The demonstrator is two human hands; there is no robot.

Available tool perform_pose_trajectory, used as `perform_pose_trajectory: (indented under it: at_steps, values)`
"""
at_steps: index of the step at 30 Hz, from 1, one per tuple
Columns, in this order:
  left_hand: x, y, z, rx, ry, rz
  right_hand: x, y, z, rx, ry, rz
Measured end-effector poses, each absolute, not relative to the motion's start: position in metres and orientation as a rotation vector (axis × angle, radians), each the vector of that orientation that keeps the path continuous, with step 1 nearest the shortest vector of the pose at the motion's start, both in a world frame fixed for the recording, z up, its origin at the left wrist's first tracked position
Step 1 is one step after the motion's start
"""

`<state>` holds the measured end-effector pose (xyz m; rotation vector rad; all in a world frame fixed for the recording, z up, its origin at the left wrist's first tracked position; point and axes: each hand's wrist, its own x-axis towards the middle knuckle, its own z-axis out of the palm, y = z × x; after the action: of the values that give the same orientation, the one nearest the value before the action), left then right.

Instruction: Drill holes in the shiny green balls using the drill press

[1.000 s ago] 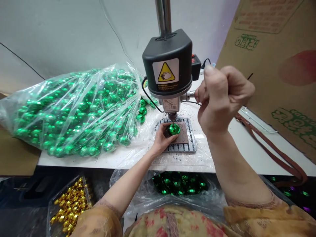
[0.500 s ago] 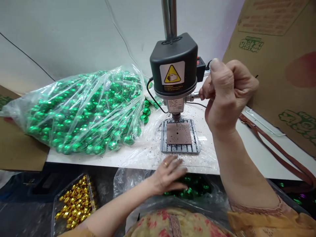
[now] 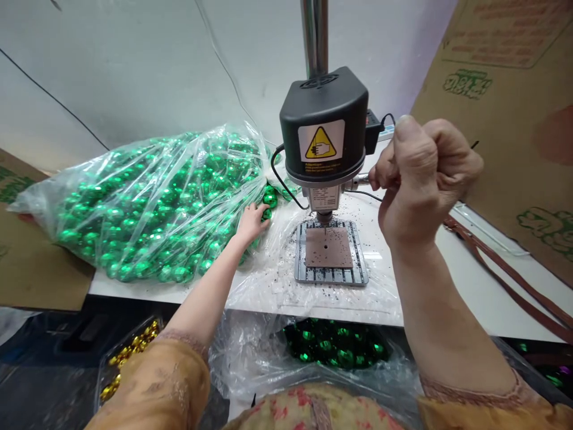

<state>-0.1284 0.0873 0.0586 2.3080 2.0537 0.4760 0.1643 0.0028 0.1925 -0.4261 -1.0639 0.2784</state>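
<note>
At the mouth of a clear plastic bag (image 3: 147,209) full of shiny green faceted balls, my left hand (image 3: 252,224) has its fingers and thumb around a green ball (image 3: 267,213). Another green ball (image 3: 270,196) lies just beyond the fingertips. My right hand (image 3: 423,173) is closed in a fist on the feed handle (image 3: 360,180) of a small black drill press (image 3: 324,131); the fingers hide most of the handle. Under the drill bit, a brown square plate (image 3: 329,248) with a small hole sits on the slotted metal base (image 3: 331,276). No ball is on the plate.
Dark shavings lie around the base. Below the table edge, an open plastic bag (image 3: 250,340) holds dark green balls (image 3: 344,346). A clear box (image 3: 104,364) of gold balls stands at lower left. Cardboard boxes (image 3: 505,119) flank the table; a brown strap (image 3: 505,275) lies right.
My left hand has moved from above the lower bag up and left to the green balls at the big bag's mouth. My right hand stays on the handle. The view has shifted slightly.
</note>
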Motion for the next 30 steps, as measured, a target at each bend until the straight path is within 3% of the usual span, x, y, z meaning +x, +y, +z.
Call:
perform_pose_trajectory:
  at_steps: [4,6,12,20,30]
  values:
    - [-0.116,0.065,0.063,1.936,1.594,1.208,0.164,0.002,0.193,-0.436,-1.064,0.296]
    - [-0.103,0.049,0.065,1.599,1.309,1.367,0.164,0.001,0.193,-0.424,-1.054,0.318]
    - [-0.052,0.009,0.049,1.027,0.983,1.243,0.165,0.002,0.190,-0.400,-1.039,0.329]
    - [-0.015,0.013,0.014,1.205,1.027,1.378,0.166,0.003,0.188,-0.394,-1.077,0.297]
    - [-0.012,0.026,-0.003,1.388,0.927,1.283,0.165,0.002,0.188,-0.374,-1.066,0.298]
